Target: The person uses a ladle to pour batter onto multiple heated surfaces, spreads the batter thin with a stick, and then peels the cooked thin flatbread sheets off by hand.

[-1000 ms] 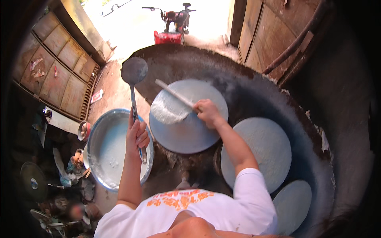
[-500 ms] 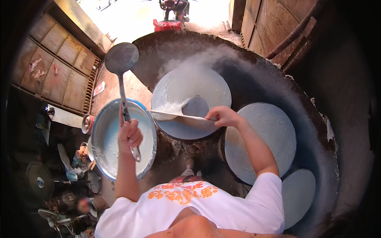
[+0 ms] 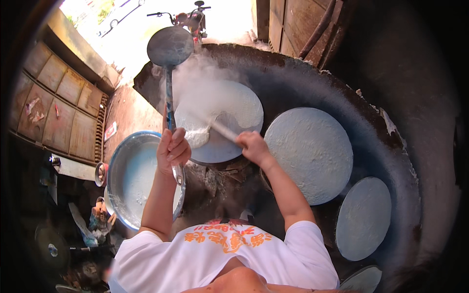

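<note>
My left hand (image 3: 173,149) is closed round the handle of a long-handled ladle (image 3: 170,46), held up with its dark round bowl beyond the basin. In my closed right hand (image 3: 253,146) is a thin, pale batter spreader (image 3: 224,131), its far end at the batter. Under it lies a round griddle (image 3: 215,154), partly coated with white batter (image 3: 242,100). A bare grey patch shows near the griddle's middle, and a thicker lump of batter sits at its left. Steam blurs the far left edge.
A blue-rimmed basin (image 3: 111,168) of white batter stands at my left. Further batter-coated round griddles (image 3: 310,156) (image 3: 364,219) curve round my right, inside a dark raised rim (image 3: 361,93). A motorbike (image 3: 193,22) stands outside; brown panelled doors (image 3: 58,105) are at the left.
The spreader has swung from lying crosswise to slanting away and left, and the bare patch on the griddle looks different. The ladle has risen and moved right. The whole view has shifted.
</note>
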The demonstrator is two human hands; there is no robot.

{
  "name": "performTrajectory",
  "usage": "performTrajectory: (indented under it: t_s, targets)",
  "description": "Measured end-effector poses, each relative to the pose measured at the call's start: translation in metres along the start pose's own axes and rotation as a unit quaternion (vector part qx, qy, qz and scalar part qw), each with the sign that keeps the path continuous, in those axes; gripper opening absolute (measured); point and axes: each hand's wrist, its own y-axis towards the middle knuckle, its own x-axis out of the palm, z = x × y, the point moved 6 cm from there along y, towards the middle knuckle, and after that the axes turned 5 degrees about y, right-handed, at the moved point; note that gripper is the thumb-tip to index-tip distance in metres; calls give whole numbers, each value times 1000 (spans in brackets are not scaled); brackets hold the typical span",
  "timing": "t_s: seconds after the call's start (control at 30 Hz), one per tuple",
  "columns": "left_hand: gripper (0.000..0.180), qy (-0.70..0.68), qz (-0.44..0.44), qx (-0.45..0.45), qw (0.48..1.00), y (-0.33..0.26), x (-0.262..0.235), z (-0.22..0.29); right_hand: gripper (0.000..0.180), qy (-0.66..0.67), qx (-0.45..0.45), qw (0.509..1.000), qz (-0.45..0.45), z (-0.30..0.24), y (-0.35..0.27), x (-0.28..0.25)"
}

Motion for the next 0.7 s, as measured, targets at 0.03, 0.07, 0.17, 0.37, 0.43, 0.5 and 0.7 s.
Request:
performTrajectory:
  t_s: [0.03,0.07,0.17,0.37,0.43,0.5,0.7]
  targets:
    - [49,12,-12,0,1000,-8,4,8,25,-64,-27,996,-49,-17,-11,19]
    - [49,25,-22,4,999,-20,6,18,28,-66,-27,995,-64,-37,-26,30]
    - [30,32,-81,-49,995,-71,28,62,35,-97,0,995,-36,-91,-93,16]
    - [66,265,-105,86,955,-129,52,129,32,478,328,811,82,-135,-22,193]
    - [68,273,-56,142,950,-153,60,156,28,508,310,791,143,-115,22,283]
    - [69,312,-56,159,935,-184,58,180,24,534,355,737,213,-124,19,331]
    - [73,317,-23,151,936,-216,48,219,23,586,392,636,314,-175,-70,320]
